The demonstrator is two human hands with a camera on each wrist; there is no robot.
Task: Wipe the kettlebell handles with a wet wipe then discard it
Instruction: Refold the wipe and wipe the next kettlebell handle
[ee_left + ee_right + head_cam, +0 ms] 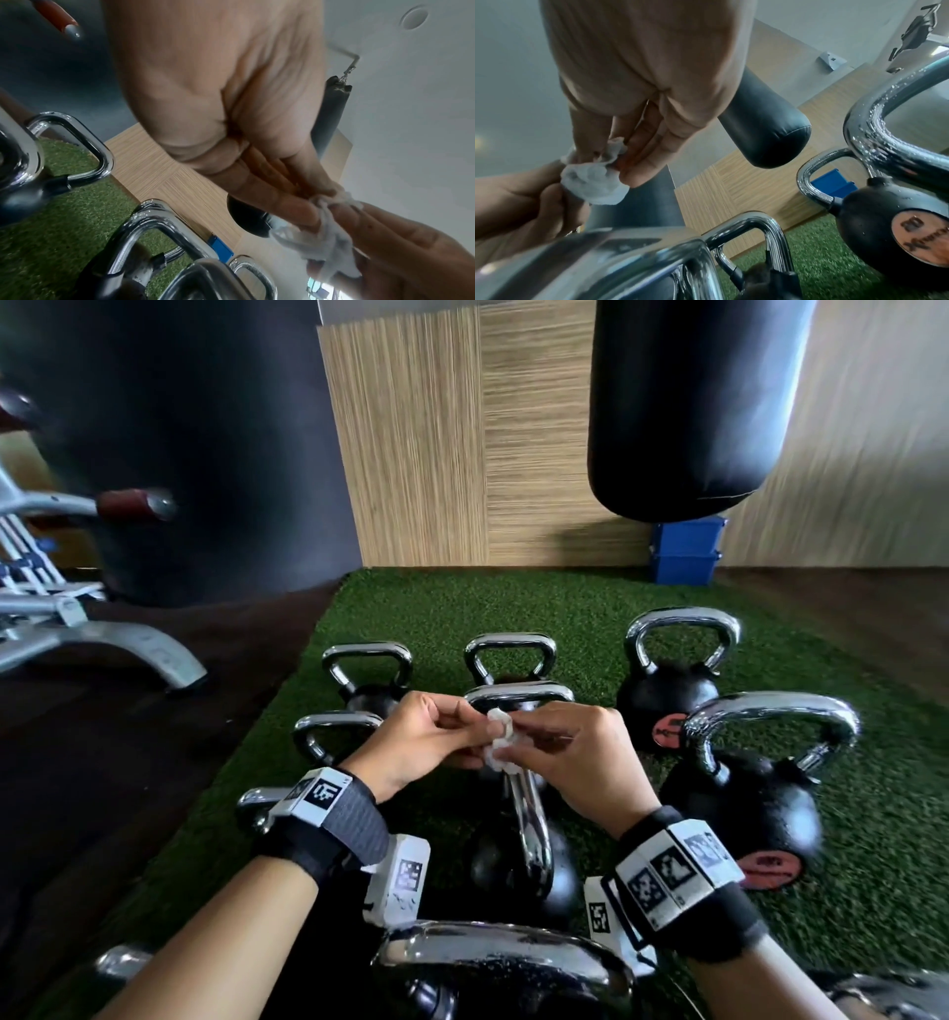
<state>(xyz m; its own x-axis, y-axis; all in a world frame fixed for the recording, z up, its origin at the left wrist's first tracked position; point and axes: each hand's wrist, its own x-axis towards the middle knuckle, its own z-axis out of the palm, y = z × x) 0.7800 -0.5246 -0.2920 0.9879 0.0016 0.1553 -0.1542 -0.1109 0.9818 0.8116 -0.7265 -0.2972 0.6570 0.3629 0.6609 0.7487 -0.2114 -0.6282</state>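
A: Where is the wet wipe [500, 741]?
B: Crumpled between both hands, held above the near middle kettlebell's chrome handle [524, 809], not touching it.
A: How do the hands sit?
B: The left hand [418, 742] and right hand [575, 760] meet fingertip to fingertip over the green turf [513, 603], wrists angled inward.
A: Their grip?
B: Each pinches the wipe with curled fingers [639, 154] and thumb. More kettlebells stand all around.

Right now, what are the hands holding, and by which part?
Both hands hold one crumpled wet wipe: left hand and right hand pinch its opposite ends with fingertips.
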